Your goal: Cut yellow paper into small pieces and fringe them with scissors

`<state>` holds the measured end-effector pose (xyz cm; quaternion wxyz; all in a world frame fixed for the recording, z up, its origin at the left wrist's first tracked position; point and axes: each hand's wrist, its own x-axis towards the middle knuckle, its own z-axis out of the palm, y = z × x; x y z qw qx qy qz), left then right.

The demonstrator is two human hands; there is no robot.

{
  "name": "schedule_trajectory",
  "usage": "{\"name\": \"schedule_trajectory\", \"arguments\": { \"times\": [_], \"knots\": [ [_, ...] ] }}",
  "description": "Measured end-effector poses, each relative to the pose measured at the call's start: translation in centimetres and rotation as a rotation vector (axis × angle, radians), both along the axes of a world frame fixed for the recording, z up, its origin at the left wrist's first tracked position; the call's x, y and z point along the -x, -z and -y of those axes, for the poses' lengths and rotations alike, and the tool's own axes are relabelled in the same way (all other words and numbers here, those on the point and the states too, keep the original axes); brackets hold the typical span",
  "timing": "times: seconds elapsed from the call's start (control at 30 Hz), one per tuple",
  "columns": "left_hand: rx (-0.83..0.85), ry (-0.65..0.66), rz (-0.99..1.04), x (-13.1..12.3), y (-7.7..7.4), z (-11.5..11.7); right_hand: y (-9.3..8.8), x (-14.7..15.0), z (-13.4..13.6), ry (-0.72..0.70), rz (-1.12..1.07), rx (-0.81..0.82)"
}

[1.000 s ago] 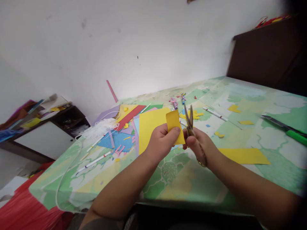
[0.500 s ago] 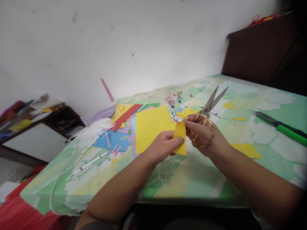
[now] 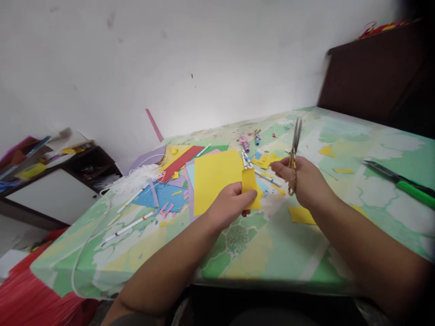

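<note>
Think of a clock with the small yellow paper rectangle [image 3: 248, 179] in the middle and the white wall [image 3: 217, 68] at twelve. The left hand [image 3: 230, 203] comes in from eight o'clock and pinches this little paper, thumb on top and fingers under it. The paper is held up in front of the big yellow paper sheet [image 3: 215, 183], which lies at ten o'clock. I cannot tell if the two touch.

At three o'clock the right hand [image 3: 304, 179] holds the gold-handled metal scissors [image 3: 294, 151], tips up. The blades are blurry, so I cannot tell if they are apart. This hand is well away from the little paper.

The little paper looks very light and thin. It should bend easily and could crease or tear if squeezed hard. The best hold is flat, near the bottom, as the thumb has it now, with the top left loose.

The near edge of the green-and-white patterned tablecloth [image 3: 265, 260] is at six o'clock, with room to move there. There is less room at one o'clock, with torn yellow paper scraps [image 3: 265, 160], and at two, with white pens [image 3: 268, 177]. A yellow paper strip [image 3: 301, 215] lies at four, partly behind the right arm.
</note>
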<state>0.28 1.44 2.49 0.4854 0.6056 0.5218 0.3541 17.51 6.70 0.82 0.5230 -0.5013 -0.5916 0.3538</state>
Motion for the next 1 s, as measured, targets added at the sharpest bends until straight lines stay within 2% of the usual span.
{"name": "schedule_trajectory", "arguments": {
  "times": [0.1, 0.17, 0.23, 0.33, 0.53, 0.63, 0.77, 0.9, 1.0],
  "knots": [
    [-0.103, -0.159, -0.282, 0.1, 0.6, -0.4, -0.1, 1.2, 0.8, -0.072, -0.096, 0.092],
    [-0.206, -0.203, -0.430, 0.0, 1.1, -0.5, 0.0, 2.3, 1.5, -0.175, -0.071, 0.119],
    [-0.294, -0.186, -0.535, -0.1, 1.5, -0.4, 0.3, 3.0, 2.0, -0.255, 0.016, 0.125],
    [-0.379, -0.135, -0.657, -0.3, 1.7, 0.1, 0.8, 3.3, 2.2, -0.297, 0.142, 0.095],
    [-0.411, -0.044, -0.778, -0.4, 1.1, 0.7, 0.4, 2.8, 2.5, -0.305, 0.089, 0.090],
    [-0.455, -0.060, -0.762, -0.1, 1.0, 0.4, 0.3, 2.7, 2.7, -0.349, -0.005, 0.084],
    [-0.477, -0.193, -0.653, 0.5, 1.0, -0.1, 1.0, 2.7, 2.4, -0.424, -0.197, 0.115],
    [-0.391, -0.191, -0.300, 1.0, 1.0, -0.5, 1.3, 3.0, 2.0, -0.492, -0.410, 0.173],
    [-0.265, -0.231, -0.015, 1.2, 1.0, -0.7, 1.1, 2.8, 1.8, -0.460, -0.420, 0.204]
  ]
}}
